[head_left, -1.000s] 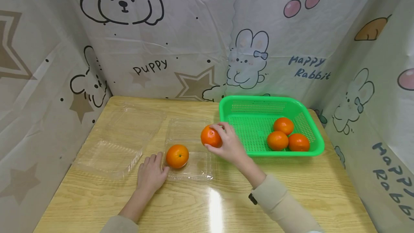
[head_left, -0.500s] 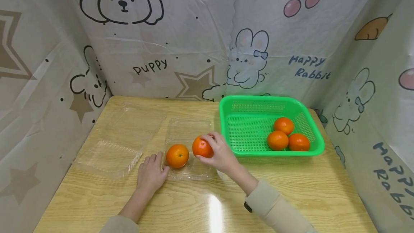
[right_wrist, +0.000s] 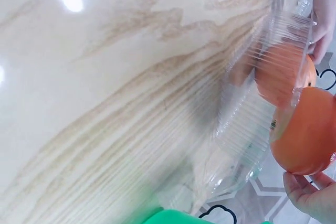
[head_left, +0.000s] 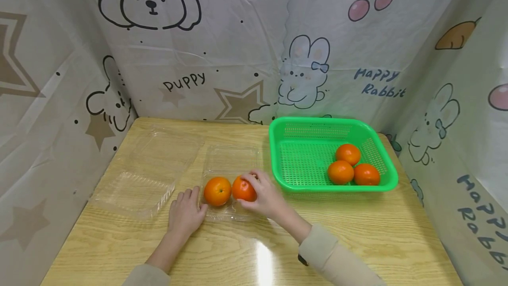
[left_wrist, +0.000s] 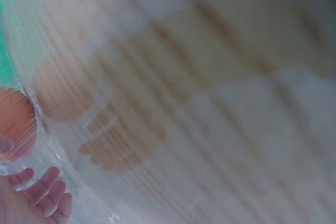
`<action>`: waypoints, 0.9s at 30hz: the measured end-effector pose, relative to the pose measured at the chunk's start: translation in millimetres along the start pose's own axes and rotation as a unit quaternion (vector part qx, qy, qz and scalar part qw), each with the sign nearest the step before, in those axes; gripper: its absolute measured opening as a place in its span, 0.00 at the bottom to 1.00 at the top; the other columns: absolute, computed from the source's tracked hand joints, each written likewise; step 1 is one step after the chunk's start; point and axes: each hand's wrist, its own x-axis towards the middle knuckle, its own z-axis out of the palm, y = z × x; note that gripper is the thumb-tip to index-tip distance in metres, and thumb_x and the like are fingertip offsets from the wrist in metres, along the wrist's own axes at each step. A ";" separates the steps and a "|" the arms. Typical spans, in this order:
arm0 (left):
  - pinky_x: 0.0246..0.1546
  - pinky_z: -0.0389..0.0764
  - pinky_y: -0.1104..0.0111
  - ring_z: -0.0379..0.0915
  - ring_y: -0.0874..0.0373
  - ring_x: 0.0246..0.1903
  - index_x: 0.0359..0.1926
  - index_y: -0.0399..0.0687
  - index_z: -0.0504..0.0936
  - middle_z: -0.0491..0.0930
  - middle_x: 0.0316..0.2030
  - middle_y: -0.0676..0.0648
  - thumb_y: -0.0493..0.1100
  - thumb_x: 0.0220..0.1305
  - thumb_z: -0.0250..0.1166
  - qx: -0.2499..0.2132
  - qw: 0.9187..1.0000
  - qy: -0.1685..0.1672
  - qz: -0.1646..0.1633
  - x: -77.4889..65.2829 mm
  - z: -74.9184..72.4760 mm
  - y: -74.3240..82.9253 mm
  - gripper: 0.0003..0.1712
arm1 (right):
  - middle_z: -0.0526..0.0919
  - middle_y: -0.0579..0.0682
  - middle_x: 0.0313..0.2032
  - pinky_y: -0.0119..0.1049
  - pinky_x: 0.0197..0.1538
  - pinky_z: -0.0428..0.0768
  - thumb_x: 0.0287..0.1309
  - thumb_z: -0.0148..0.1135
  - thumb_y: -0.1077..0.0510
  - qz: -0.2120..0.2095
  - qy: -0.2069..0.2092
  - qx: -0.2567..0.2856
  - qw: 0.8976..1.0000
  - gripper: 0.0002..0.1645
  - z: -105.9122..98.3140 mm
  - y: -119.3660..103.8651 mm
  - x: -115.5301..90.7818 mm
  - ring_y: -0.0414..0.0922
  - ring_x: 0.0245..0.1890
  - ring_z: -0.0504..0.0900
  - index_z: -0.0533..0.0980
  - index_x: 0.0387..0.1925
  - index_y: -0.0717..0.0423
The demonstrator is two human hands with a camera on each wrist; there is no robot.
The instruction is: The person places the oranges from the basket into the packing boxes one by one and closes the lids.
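Observation:
My right hand grips an orange from its right side, thumb toward the near side. This orange is low over the right part of a clear plastic clamshell box. Close on its left, another orange sits in the same box. In the right wrist view the held orange stands in front of the box's ribbed clear wall. My left hand lies at the box's left edge with fingers extended, holding nothing. The left wrist view shows its fingers beside the clear plastic.
A green mesh basket with three oranges in its right part stands at the back right. Another open clear plastic box lies on the left of the wooden table. Printed cloth walls enclose the back and sides.
My right hand has carried the orange left and toward me, from beside the basket to the box, close to the other orange. My left hand has stayed in place.

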 end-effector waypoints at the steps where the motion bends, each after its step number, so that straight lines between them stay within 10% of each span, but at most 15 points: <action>1: 0.35 0.71 0.52 0.68 0.42 0.41 0.55 0.38 0.69 0.74 0.43 0.37 0.49 0.52 0.55 0.000 1.000 0.000 0.000 0.0 0.0 0.0 0.30 | 0.68 0.54 0.51 0.41 0.42 0.78 0.41 0.69 0.46 0.003 -0.004 0.003 1.000 0.35 1.5 0.0 -0.4 0.49 0.49 0.69 0.69 0.54 0.50; 27: 0.36 0.70 0.51 0.67 0.42 0.42 0.55 0.38 0.69 0.74 0.44 0.37 0.49 0.52 0.55 0.002 1.000 -0.006 -0.002 0.8 0.4 0.0 0.30 | 0.66 0.52 0.50 0.40 0.45 0.77 0.44 0.68 0.44 0.014 -0.052 0.006 0.999 0.33 19.7 0.7 -7.6 0.46 0.49 0.69 0.70 0.52 0.49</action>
